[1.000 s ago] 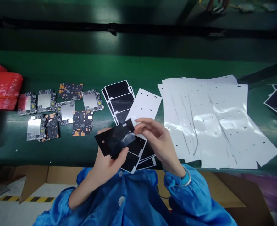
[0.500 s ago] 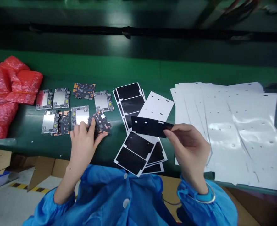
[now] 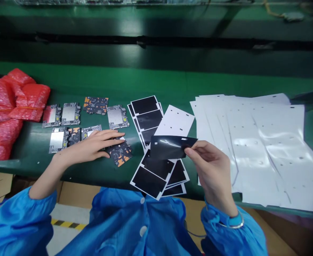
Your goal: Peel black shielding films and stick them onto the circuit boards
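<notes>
My right hand (image 3: 212,165) pinches the right end of a glossy black film strip (image 3: 169,147) with small slots, held over the sheets at the centre. Fingers stretched out, my left hand (image 3: 92,145) lies over the circuit boards. Its fingertips touch the upper edge of a black and orange board (image 3: 120,153), and a silver-plated board (image 3: 91,131) is partly covered by the hand. Under the strip lie white sheets with black panels (image 3: 152,176) and a white perforated sheet (image 3: 174,121).
Several more boards (image 3: 69,113) lie on the green table (image 3: 92,80) at the left. Red bubble-wrapped bundles (image 3: 31,101) are at the far left. Large white perforated sheets (image 3: 252,149) overlap at the right. Cardboard (image 3: 76,195) shows below the table's front edge.
My left hand has turned and flattened, its fingers now pointing right. The black and orange board has rotated and shifted slightly right and down. The strip in my right hand has tilted.
</notes>
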A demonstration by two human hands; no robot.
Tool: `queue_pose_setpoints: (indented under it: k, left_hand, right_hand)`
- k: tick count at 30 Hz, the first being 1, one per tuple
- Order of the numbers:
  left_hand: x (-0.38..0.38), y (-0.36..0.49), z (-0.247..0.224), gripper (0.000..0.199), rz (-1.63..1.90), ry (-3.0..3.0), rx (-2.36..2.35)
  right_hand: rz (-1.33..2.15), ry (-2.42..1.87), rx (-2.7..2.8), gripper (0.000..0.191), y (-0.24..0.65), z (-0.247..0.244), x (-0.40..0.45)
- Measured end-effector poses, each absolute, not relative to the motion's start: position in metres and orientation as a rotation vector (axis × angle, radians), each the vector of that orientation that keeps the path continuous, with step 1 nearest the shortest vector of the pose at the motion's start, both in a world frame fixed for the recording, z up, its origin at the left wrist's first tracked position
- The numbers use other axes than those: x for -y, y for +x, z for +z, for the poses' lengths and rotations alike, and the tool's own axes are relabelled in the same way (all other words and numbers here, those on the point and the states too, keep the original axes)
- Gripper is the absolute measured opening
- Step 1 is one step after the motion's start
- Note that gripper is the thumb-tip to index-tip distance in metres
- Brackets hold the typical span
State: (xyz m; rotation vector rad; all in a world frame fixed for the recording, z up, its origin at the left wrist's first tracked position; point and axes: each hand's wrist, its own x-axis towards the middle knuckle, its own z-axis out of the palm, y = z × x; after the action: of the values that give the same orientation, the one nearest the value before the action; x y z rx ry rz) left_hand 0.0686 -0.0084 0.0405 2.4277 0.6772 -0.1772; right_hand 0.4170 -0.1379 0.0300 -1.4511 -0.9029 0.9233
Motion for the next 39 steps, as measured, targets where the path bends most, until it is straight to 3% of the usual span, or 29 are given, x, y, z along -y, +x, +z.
queue_pose_setpoints:
  k: [10,16,23,28,32,35,39]
  left_hand:
    - [-0.014,0.083,0.042,0.051,-0.076,2.467,-0.623]
    - [0.02,0.099,0.031,0.055,0.151,2.525,-0.678]
    - [0.075,0.123,0.065,0.061,0.819,2.51,-0.911]
    - [0.088,0.152,0.082,0.072,1.125,2.311,-0.899]
    - [0.089,0.161,0.084,0.103,1.22,2.129,-0.869]
    - [0.09,0.158,0.085,0.104,1.244,2.125,-0.857]
    - [0.096,0.153,0.088,0.097,1.009,2.139,-1.012]
  right_hand:
    - [1.124,-1.358,0.781,0.033,0.419,0.039,0.137]
    - [1.089,-1.308,0.777,0.031,0.411,0.044,0.141]
    - [1.001,-1.221,0.967,0.008,0.391,0.062,0.148]
    - [0.904,-1.086,1.13,0.017,0.372,0.08,0.145]
    - [0.873,-1.09,1.197,0.02,0.372,0.086,0.145]
    - [0.875,-1.162,1.192,0.02,0.377,0.09,0.148]
    - [0.934,-1.233,1.138,0.018,0.382,0.092,0.152]
